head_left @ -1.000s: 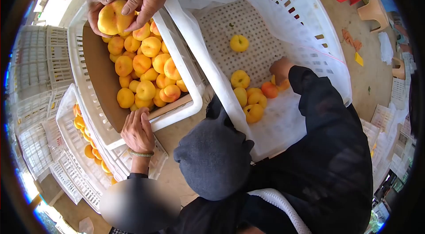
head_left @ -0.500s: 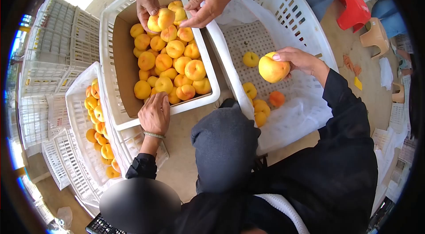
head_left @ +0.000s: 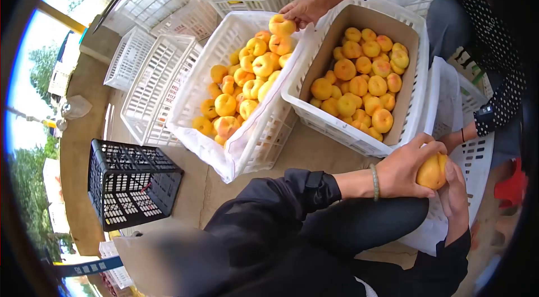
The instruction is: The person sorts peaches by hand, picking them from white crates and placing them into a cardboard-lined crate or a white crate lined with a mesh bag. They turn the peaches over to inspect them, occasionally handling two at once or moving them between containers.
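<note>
A large yellow peach (head_left: 431, 172) is between my two hands, above the right-hand crate and beside my knee. My left hand (head_left: 400, 169), with a bead bracelet at the wrist, wraps its fingers over the left and upper side of the fruit. From the right, my right hand (head_left: 457, 193) presses against it, its thumb and fingers partly hidden. Just beyond my left hand stands a white crate (head_left: 351, 135) with a cardboard lining, filled with yellow peaches (head_left: 359, 85). The right-hand white crate (head_left: 476, 159) is mostly hidden behind my hands.
A co-worker's hand (head_left: 307, 9) holds a peach (head_left: 282, 24) over a cloth-lined crate (head_left: 238, 156) of peaches; the other hand (head_left: 452, 141) reaches near the right-hand crate. A black crate (head_left: 132, 184) and white crates (head_left: 160, 89) stand left. A red stool (head_left: 510, 184) is at right.
The view has swung left. My left hand has left the cardboard-lined crate's rim and joined my right hand at the peach. The co-worker's hand has carried a peach to the cloth-lined crate.
</note>
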Demonstrator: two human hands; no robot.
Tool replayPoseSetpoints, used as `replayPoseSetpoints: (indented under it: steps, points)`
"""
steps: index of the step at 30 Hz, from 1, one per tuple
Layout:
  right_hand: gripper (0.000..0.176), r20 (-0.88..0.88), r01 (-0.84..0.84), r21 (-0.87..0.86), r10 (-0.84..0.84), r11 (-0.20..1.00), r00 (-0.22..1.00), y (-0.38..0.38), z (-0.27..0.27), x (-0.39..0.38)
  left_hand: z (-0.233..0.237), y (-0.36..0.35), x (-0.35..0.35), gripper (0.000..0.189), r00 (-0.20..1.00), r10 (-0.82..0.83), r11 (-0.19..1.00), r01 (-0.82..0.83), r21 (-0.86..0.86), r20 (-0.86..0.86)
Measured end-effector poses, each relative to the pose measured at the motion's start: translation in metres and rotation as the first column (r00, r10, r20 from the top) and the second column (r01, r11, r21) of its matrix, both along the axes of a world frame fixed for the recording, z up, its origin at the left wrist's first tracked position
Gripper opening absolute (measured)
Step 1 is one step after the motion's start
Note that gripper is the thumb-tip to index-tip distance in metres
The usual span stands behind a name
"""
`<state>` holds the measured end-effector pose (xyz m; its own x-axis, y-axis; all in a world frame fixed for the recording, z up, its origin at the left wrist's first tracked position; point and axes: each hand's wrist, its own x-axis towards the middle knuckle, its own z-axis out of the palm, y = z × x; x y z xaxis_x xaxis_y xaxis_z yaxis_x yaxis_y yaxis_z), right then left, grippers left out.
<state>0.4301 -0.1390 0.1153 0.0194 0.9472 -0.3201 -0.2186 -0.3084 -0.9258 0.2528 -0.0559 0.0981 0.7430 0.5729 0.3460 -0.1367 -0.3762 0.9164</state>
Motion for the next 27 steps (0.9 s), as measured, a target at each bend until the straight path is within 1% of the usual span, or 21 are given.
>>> replayPoseSetpoints:
  steps: [2,3,4,5,8,9,10,11,12,13,14,15,16,18,20,21,22,24,25,26,27]
  points:
    - [0.060,0.035,0.020,0.036,-0.021,0.999,0.999,0.002,0.011,-0.006,0.007,0.009,-0.031,0.071,0.998,0.059,0.998,-0.058,0.037,-0.024]
    - [0.058,0.087,-0.106,0.020,0.104,0.994,0.991,0.002,0.015,0.002,0.012,0.011,-0.046,0.069,0.998,0.049,0.997,-0.047,0.056,-0.034]
    - [0.056,0.134,-0.217,-0.006,0.216,0.976,0.967,-0.001,0.015,0.009,0.015,0.017,-0.070,0.068,0.987,0.152,0.981,-0.145,0.126,-0.054]
    - [0.048,0.186,-0.165,0.010,0.160,0.986,0.969,-0.004,0.011,0.012,0.019,0.026,-0.099,0.066,0.962,0.262,0.949,-0.243,0.200,-0.078]
    - [0.043,0.264,-0.239,-0.114,0.261,0.964,0.928,-0.017,-0.007,0.047,0.020,0.051,-0.199,0.058,0.746,0.590,0.807,-0.562,0.182,-0.309]
    - [0.041,0.289,-0.239,-0.227,0.300,0.944,0.909,-0.022,-0.018,0.060,0.002,0.067,-0.238,0.056,0.624,0.702,0.711,-0.644,0.282,-0.345]
    - [0.037,0.302,-0.259,-0.351,0.370,0.900,0.878,-0.027,-0.030,0.075,-0.002,0.079,-0.264,0.053,0.538,0.732,0.641,-0.751,0.156,-0.418]
    - [0.033,0.385,-0.305,-0.454,0.493,0.837,0.780,-0.031,-0.041,0.090,-0.027,0.100,-0.306,0.048,0.503,0.776,0.604,-0.766,0.220,-0.381]
    - [0.032,0.429,-0.332,-0.545,0.596,0.770,0.679,-0.036,-0.056,0.107,-0.033,0.110,-0.333,0.042,0.514,0.739,0.507,-0.850,-0.141,-0.435]
    - [0.035,0.449,-0.305,-0.641,0.667,0.704,0.595,-0.040,-0.073,0.123,-0.062,0.135,-0.382,0.043,0.579,0.773,0.438,-0.782,-0.443,-0.259]
    - [0.038,0.450,-0.260,-0.726,0.726,0.636,0.519,-0.044,-0.091,0.136,-0.088,0.168,-0.434,0.041,0.544,0.807,0.320,-0.728,-0.606,-0.228]
    - [0.041,0.446,-0.175,-0.816,0.793,0.550,0.414,-0.047,-0.118,0.151,-0.126,0.196,-0.491,0.042,0.505,0.849,0.341,-0.749,-0.568,-0.156]
    - [0.040,0.488,-0.118,-0.837,0.826,0.535,0.282,-0.049,-0.136,0.161,-0.125,0.200,-0.489,0.039,0.347,0.913,0.166,-0.797,-0.581,-0.214]
    - [0.037,0.510,-0.044,-0.842,0.818,0.538,0.266,-0.057,-0.168,0.171,-0.135,0.195,-0.499,0.038,0.317,0.882,0.181,-0.911,-0.371,-0.349]
    - [0.033,0.533,0.000,-0.837,0.817,0.547,0.220,-0.051,-0.188,0.172,-0.164,0.200,-0.525,0.041,0.317,0.848,0.185,-0.928,-0.324,-0.424]
    - [0.037,0.481,-0.041,-0.860,0.834,0.509,0.271,-0.049,-0.195,0.168,-0.160,0.190,-0.502,0.046,0.216,0.852,0.138,-0.972,-0.192,-0.477]
    - [0.041,0.420,-0.089,-0.880,0.850,0.467,0.317,-0.046,-0.200,0.163,-0.163,0.191,-0.502,0.046,0.214,0.847,0.136,-0.972,-0.191,-0.487]
    - [0.050,0.388,-0.067,-0.902,0.869,0.427,0.306,-0.046,-0.214,0.151,-0.168,0.187,-0.523,0.049,-0.024,0.774,0.099,-0.982,0.159,-0.633]
    - [0.056,0.395,-0.144,-0.891,0.891,0.431,0.224,-0.048,-0.229,0.151,-0.173,0.191,-0.548,0.049,-0.035,0.769,0.089,-0.983,0.161,-0.638]
    - [0.063,0.406,-0.223,-0.875,0.903,0.429,0.141,-0.046,-0.245,0.154,-0.183,0.199,-0.587,0.056,-0.017,0.678,0.200,-0.958,0.207,-0.735]
    - [0.071,0.321,-0.276,-0.897,0.938,0.346,0.135,-0.045,-0.260,0.154,-0.187,0.201,-0.612,0.063,-0.016,0.570,0.318,-0.917,0.239,-0.821]
